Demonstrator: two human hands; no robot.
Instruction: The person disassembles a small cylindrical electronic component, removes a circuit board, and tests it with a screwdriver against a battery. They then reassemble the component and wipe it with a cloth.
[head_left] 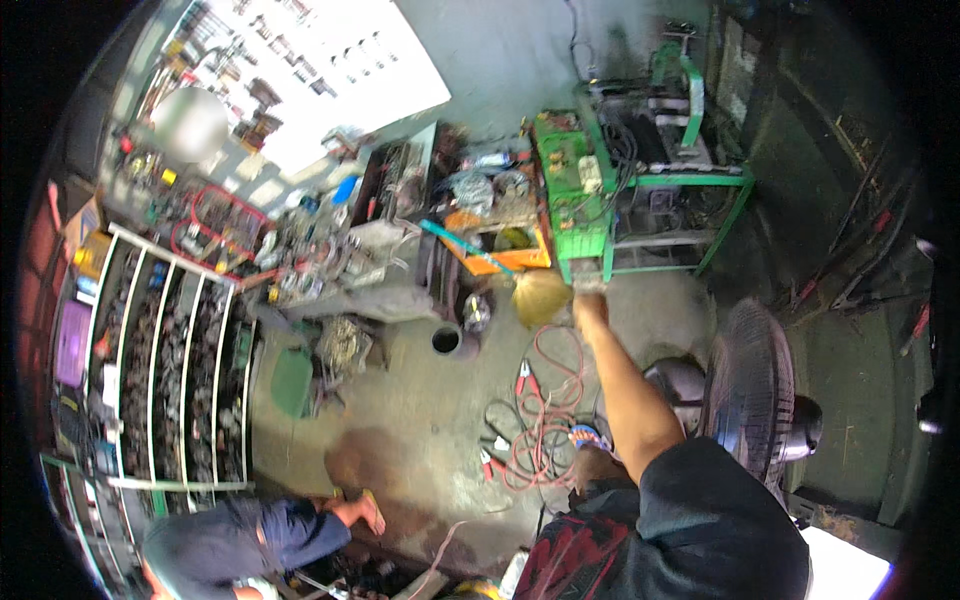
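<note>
My right arm reaches forward across the floor from the lower right. At its end, my right hand (591,309) looks closed, and its fingers are small and unclear. A small greyish thing shows at the fingertips; I cannot make out what it is. Just left of the hand is a broom (540,298) with straw bristles, its teal handle slanting up to the left. Beyond the hand stands a green metal cabinet (580,225); whether the hand touches it I cannot tell. My left hand is out of view.
Red and black clamp cables (540,445) lie coiled on the floor near my foot. A pedestal fan (750,390) stands right of my arm. A dark pipe (452,343), a green chair (291,383) and parts shelves (180,370) are left. Another person (240,540) is at lower left.
</note>
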